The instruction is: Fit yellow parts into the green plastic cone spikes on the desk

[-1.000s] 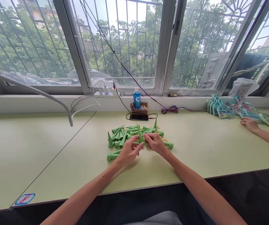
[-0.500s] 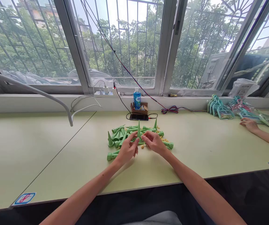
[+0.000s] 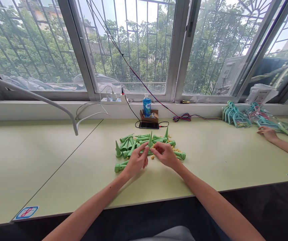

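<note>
A green plastic watering spike (image 3: 150, 139) stands point up between my hands, just above the heap. My left hand (image 3: 136, 160) grips it low down with thumb and fingers. My right hand (image 3: 166, 154) is closed in a pinch against the spike's right side; whatever sits in its fingertips is too small and hidden to make out. Around both hands lies a heap of more green spikes (image 3: 127, 144), some upright, most on their sides. Small yellow pieces (image 3: 178, 151) are scattered to the right of the heap, and one yellow piece (image 3: 152, 156) lies below my right fingertips.
Behind the heap are a phone (image 3: 149, 125) on a cable and a blue bottle (image 3: 147, 106) in a small cardboard box (image 3: 154, 117). Turquoise packaged tools (image 3: 236, 117) lie at the right, near another person's hand (image 3: 268, 134). A white curved tube (image 3: 58, 104) hangs at left.
The held spike has tilted slightly to the right and dropped a little. My right fingertips have moved slightly lower and closer against its side. My left hand keeps its grip.
</note>
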A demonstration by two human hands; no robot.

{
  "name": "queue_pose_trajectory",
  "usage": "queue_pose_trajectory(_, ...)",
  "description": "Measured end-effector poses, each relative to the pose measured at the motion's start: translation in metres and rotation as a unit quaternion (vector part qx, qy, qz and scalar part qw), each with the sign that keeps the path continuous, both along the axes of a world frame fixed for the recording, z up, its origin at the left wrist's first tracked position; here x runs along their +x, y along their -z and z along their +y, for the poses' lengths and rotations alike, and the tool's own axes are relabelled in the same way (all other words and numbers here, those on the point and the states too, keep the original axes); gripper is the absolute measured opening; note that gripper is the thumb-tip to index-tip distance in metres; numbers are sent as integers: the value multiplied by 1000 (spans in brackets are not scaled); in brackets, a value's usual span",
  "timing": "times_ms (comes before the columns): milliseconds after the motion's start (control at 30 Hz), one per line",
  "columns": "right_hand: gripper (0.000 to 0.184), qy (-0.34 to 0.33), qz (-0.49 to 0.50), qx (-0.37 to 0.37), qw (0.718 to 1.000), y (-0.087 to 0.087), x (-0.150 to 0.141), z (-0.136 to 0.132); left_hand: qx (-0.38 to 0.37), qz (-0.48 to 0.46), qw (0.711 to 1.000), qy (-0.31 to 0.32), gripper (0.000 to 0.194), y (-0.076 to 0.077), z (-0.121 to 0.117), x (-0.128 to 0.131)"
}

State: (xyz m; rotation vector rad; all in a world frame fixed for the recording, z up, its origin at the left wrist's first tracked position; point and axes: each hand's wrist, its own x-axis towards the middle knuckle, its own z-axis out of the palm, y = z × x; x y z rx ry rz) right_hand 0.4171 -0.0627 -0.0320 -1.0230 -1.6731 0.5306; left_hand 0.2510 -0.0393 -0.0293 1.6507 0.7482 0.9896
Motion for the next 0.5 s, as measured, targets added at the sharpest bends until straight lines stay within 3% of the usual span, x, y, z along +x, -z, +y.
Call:
queue_pose_trajectory(233,31,15,-65,72,995,-1,-6,-7,-49,-20,994,92,45,-5,-1,-4)
queue_pose_trajectory(500,31,18,-86,122,989,6,-8,-5,-88,-18,987,133,39,-8,-5,-7)
